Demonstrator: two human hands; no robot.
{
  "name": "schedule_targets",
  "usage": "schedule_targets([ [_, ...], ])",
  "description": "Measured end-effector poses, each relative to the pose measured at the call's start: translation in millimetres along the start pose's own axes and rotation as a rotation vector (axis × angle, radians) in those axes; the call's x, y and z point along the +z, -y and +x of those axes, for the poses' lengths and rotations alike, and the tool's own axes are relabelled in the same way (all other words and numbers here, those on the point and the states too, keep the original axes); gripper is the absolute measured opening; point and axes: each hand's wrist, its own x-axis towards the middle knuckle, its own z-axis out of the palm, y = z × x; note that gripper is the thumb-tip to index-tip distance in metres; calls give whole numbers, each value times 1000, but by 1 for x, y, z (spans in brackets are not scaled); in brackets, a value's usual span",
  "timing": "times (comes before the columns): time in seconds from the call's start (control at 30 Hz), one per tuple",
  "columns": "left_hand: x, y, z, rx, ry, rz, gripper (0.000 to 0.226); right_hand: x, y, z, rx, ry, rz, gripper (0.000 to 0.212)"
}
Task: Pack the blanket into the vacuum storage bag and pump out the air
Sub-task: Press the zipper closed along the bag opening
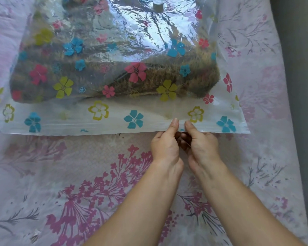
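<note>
A clear vacuum storage bag printed with coloured flowers lies on the bed. A folded brown fuzzy blanket sits inside it. A round grey valve stands on the bag's top at the far edge. My left hand and my right hand are side by side at the bag's near edge, right of its middle. Both pinch the zip strip, thumbs on top and fingers curled underneath.
The bed is covered by a white sheet with pink flower sprays. A grey floor or wall runs along the bed's right edge.
</note>
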Motion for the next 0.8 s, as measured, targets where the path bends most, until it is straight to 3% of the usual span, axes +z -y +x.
schedule_targets([
  [0.2,-4,-8,0,59,-74,-23,22,1,2,1,8,-12,9,13],
  [0.8,-38,-34,7,105,-125,-57,9,-9,2,5,60,-38,125,12],
])
